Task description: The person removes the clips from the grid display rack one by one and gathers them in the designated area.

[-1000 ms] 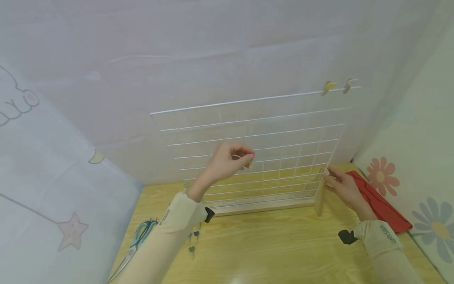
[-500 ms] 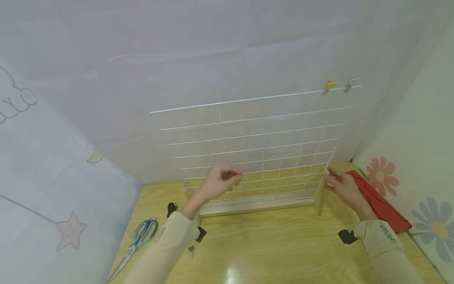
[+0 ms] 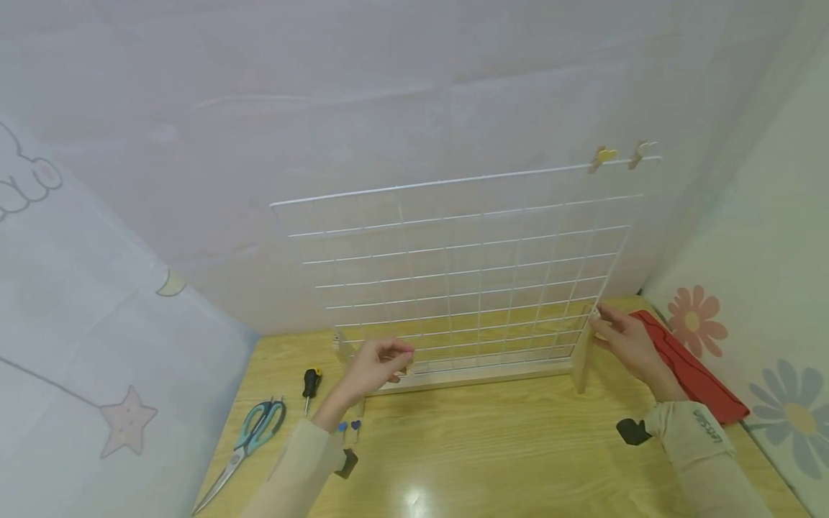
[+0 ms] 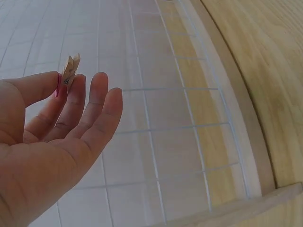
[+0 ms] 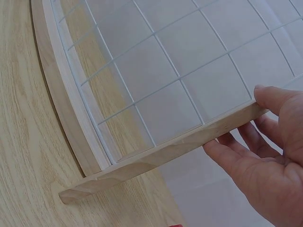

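A white wire grid panel (image 3: 481, 272) stands upright in a wooden frame on the table. My left hand (image 3: 374, 373) is in front of its lower left part, pinching a small wooden clothespin (image 4: 70, 71) with a pink decoration between thumb and fingertips. In the left wrist view the other fingers are spread and slightly bent. My right hand (image 3: 630, 348) holds the wooden side post (image 5: 161, 150) at the panel's right, thumb on one face and fingers on the other. Along the top wire, near the right corner, are clipped a yellow heart clothespin (image 3: 602, 157) and a white one (image 3: 641, 154).
Teal-handled scissors (image 3: 259, 426) lie at the left of the table, with a black and yellow screwdriver (image 3: 311, 383) beside them. Two blue heart clothespins (image 3: 355, 426) lie by my left sleeve. A red folded cloth (image 3: 696, 374) is at the right, against the wall.
My left hand has come down and to the left with the clothespin, from mid-panel to near the frame's base. The screwdriver is now uncovered. My right hand has stayed on the post.
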Motion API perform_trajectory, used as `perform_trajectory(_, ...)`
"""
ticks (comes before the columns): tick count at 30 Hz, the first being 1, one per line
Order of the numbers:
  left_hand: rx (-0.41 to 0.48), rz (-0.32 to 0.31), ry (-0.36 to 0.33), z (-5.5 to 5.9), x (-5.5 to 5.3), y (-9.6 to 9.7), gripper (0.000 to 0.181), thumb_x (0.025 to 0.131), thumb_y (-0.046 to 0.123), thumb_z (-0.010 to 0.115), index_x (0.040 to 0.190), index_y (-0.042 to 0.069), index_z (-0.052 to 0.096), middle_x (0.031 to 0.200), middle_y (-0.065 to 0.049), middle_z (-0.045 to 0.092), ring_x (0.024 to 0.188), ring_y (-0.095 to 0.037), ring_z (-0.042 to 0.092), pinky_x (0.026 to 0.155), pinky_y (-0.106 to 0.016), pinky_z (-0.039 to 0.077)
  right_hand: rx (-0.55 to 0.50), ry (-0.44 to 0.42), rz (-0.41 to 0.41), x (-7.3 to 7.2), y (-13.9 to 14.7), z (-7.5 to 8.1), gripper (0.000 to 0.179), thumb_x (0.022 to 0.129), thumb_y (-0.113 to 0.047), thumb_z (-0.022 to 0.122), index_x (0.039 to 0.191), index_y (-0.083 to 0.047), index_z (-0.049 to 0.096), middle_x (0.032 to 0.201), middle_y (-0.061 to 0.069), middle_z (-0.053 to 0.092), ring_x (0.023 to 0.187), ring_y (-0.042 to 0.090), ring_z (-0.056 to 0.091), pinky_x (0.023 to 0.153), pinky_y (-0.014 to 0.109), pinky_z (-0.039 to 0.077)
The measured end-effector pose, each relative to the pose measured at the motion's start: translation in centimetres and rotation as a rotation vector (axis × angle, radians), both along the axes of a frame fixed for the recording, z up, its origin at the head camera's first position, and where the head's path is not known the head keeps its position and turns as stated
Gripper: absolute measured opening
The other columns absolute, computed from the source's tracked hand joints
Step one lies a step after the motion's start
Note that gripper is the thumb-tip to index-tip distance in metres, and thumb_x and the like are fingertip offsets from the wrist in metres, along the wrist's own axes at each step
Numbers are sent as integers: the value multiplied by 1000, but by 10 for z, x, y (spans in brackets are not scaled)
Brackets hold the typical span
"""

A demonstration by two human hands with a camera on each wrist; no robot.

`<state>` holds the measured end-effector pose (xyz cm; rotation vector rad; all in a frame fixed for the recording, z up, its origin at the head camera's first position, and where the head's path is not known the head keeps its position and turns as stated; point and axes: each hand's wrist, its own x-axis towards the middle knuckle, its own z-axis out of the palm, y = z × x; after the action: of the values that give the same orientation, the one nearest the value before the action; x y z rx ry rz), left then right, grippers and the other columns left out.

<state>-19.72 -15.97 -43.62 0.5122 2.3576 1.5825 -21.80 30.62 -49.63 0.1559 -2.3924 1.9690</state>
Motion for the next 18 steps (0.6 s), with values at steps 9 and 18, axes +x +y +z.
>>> perform_trajectory(9, 3, 140, -86, -39, 15, -34, 25, 95, 11, 60, 113, -5, 62, 104, -19, 65, 89, -32, 64, 71, -41, 58, 1, -21, -9, 0, 0, 2, 65, 100, -24, 54, 146, 10, 23, 124, 7, 46, 99, -10, 54, 83, 17, 50)
perform_trajectory(18, -23, 176, -126, -71, 31, -67, 30, 95, 13, 61, 115, -9, 59, 102, -16, 66, 86, -24, 64, 68, -35, 58, 12, -18, -8, 0, 1, -1, 65, 100, -24, 53, 147, 10, 22, 133, 20, 41, 101, -11, 53, 83, 18, 51)
